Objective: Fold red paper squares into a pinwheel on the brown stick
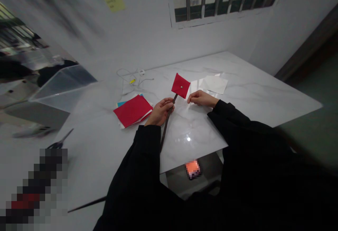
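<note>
Closest to me, I see the left sleeve and the right sleeve by the near edge of the white table. The low end of a thin dark stick is right beside the left sleeve. If that arm swings, the cloth could bump the stick and make it tip.

A bit farther out, the left hand has its thumb and fingers wrapped on the stick, just under the red paper square. If they get loose, I think the stick could roll and the paper could flop over.

The right hand is just right of the paper, its fingers bunched in a pinch. I can't tell from here if something tiny is between them. If there is, it could slip out and be hard to spot on the shiny top.

The red paper square sits at the stick's upper end, between the hands and a little past them. A round pin head shows on it. A hard tug on a corner could rip the paper around that pin.

Left of the left hand, the red sheets could slide if the wrist knocks them. Farther back, the thin cable lies well apart, so I worry less there.
</note>
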The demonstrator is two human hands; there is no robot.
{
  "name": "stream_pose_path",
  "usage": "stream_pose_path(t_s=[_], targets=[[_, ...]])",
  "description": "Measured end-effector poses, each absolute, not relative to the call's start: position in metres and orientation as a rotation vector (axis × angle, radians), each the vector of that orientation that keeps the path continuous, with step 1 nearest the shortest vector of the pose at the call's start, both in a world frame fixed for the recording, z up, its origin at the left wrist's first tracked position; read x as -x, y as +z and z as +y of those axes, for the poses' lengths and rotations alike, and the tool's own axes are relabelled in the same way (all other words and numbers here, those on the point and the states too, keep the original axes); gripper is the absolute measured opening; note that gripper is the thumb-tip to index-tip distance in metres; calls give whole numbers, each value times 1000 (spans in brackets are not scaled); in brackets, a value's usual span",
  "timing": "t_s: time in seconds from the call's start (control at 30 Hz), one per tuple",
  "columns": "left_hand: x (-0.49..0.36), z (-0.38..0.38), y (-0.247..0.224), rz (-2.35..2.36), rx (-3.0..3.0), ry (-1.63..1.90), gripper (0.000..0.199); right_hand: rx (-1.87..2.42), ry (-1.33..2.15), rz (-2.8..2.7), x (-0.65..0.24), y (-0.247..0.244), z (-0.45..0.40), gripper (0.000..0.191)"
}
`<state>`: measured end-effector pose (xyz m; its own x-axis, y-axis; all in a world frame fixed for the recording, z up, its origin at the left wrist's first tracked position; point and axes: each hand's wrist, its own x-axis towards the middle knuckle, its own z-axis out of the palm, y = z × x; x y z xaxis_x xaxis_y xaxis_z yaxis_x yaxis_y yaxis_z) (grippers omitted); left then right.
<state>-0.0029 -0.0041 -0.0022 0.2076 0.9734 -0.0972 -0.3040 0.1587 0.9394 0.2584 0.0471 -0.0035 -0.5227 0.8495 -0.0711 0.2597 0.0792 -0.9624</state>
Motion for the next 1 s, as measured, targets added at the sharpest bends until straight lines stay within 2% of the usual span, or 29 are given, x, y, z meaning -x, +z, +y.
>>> stream_pose_path(t_s=[0.2,0.27,0.43,0.5,0.77,0.97,1.0], targets=[[4,-3,-3,882,-962,1112,46,1266,1218,-1666,-263,-4,54,19],[4,-3,-4,884,-963,1109,46,1325,1123,-1576,-266,-8,58,31],[5,-3,-4,895,-999,1101,43,1341,963,-1558,-265,-21,60,74],[4,-4,-4,895,-1022,1098,41,1277,893,-1655,-262,-24,57,81],[3,-9,-2,908,-1030,1121,43,1277,825,-1799,-258,-20,53,60],[3,-9,-2,901,-1051,1113,44,1225,798,-1703,-258,-21,53,74],[3,-8,-2,901,-1051,1112,44,1222,796,-1689,-258,-20,52,72]])
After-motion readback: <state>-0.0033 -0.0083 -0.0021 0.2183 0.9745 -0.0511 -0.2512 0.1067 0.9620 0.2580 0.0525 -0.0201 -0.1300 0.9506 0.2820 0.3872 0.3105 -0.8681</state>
